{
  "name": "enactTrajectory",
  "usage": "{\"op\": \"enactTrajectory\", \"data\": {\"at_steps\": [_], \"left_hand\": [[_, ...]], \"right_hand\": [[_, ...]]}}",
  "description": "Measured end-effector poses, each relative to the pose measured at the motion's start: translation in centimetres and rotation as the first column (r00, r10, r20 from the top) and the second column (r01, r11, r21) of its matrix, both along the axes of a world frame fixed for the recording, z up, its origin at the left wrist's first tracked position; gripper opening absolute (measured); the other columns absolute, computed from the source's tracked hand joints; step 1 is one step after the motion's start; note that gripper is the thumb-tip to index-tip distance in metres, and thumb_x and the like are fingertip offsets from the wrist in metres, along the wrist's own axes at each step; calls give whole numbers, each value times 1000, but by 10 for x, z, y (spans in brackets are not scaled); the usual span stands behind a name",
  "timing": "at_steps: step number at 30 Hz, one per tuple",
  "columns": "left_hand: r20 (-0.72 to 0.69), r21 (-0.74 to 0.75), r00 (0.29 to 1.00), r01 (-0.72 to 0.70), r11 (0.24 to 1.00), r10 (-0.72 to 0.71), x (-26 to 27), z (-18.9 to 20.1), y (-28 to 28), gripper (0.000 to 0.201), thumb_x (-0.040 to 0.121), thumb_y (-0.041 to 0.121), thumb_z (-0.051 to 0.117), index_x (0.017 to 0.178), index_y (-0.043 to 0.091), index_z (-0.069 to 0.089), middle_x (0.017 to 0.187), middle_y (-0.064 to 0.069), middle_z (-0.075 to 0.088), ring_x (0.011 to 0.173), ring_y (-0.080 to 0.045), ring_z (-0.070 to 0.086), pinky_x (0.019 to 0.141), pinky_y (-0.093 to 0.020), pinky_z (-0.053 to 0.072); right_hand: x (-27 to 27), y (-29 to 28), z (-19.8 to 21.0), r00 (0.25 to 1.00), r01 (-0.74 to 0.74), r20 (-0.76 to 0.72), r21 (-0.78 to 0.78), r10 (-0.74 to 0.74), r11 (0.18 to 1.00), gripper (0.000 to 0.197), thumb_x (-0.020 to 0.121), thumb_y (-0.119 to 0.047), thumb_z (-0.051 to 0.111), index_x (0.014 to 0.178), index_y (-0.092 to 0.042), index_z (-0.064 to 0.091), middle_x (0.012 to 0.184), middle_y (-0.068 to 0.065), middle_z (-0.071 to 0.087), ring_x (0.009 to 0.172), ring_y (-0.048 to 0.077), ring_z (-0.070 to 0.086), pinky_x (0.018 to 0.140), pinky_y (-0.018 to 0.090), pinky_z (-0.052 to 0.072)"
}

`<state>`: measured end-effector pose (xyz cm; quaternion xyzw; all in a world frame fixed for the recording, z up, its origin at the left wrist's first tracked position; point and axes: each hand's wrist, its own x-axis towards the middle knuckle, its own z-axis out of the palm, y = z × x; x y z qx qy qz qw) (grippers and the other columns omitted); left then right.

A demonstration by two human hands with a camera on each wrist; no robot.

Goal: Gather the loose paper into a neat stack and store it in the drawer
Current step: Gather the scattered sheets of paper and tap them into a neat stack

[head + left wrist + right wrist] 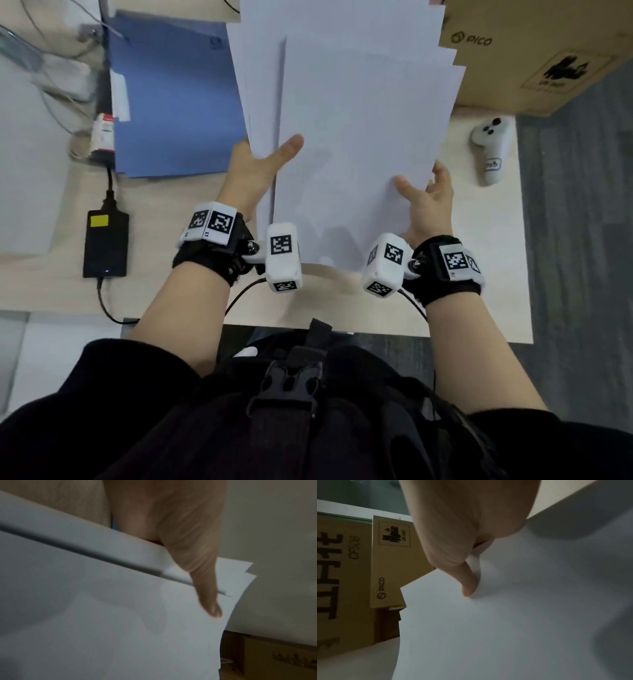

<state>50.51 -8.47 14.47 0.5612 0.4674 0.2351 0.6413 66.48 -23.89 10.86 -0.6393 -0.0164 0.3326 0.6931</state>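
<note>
Sheets being squared, mid-frame

The paper (359, 137) is pinched by left hand (255, 168) and right hand (428, 202) fingers; edges are judged to need aligning next.

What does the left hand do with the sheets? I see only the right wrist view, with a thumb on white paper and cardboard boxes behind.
Observer: The left hand also holds the paper; its thumb lies on top, near the left edge.
Operator: Are the sheets already in a neat stack?
Observer: No. In the head view the far edges are fanned out in steps, and one sheet sticks out on the left.
Operator: Is anything lying beside the paper on the right?
Observer: Yes, a white controller lies on the desk, apart from the right hand.
</note>
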Motion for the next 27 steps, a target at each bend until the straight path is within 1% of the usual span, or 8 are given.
{"op": "enactTrajectory", "data": {"at_steps": [3,5,9,13,15,17,23,27], "left_hand": [[-4,49,999,-37,998,38,-20,5,20,23,80,21,72,98,14,60,94,5,66,87,-5,65,81,-18,54],[10,65,998,-59,996,58,-35,10,35,18,79,14,72,83,20,56,84,11,64,76,2,62,79,-20,53],[90,99,996,-37,994,28,-58,15,63,24,78,-1,70,80,19,58,60,23,69,65,10,64,67,-10,51],[107,114,994,-6,993,-7,-81,13,86,34,65,8,79,94,10,63,77,14,74,77,2,68,73,-16,53],[97,102,995,-8,995,-2,-93,13,92,68,55,21,84,112,-3,56,102,-4,72,93,-11,68,82,-24,55],[65,92,998,17,996,-23,-101,8,93,82,50,22,85,118,-7,50,108,-10,67,95,-13,68,83,-26,56],[-16,22,993,113,993,-113,-108,-6,85,55,60,5,83,111,1,60,101,-1,70,85,-3,67,78,-17,55],[19,60,987,156,986,-157,-106,6,84,37,65,-7,77,83,22,64,70,22,72,74,6,67,71,-14,54]], "right_hand": [[-17,20,10,998,-52,43,27,51,998,27,80,7,61,98,-13,59,92,4,68,85,24,63,83,41,52],[-29,33,17,995,-75,66,39,73,996,21,79,6,64,92,-11,64,88,5,70,82,23,65,78,36,55],[-49,58,34,992,-69,114,69,61,995,24,69,8,74,88,-6,68,80,2,73,75,21,67,71,30,56],[-66,72,41,977,-83,203,83,65,993,27,64,8,78,83,-9,69,74,-4,73,74,19,66,72,29,56],[-75,74,39,971,-91,230,71,72,993,28,62,8,78,81,-10,69,73,-6,73,73,18,66,72,28,55],[-84,75,33,967,-102,239,37,90,994,29,61,7,79,83,-10,69,76,-4,73,76,19,67,73,29,56],[-99,76,29,958,-176,230,-5,173,984,28,60,-1,78,84,-11,69,76,-8,73,74,13,67,70,23,53],[-97,79,39,942,-187,284,6,177,982,26,58,0,78,76,-15,69,71,-10,73,71,13,66,71,27,53]]}}
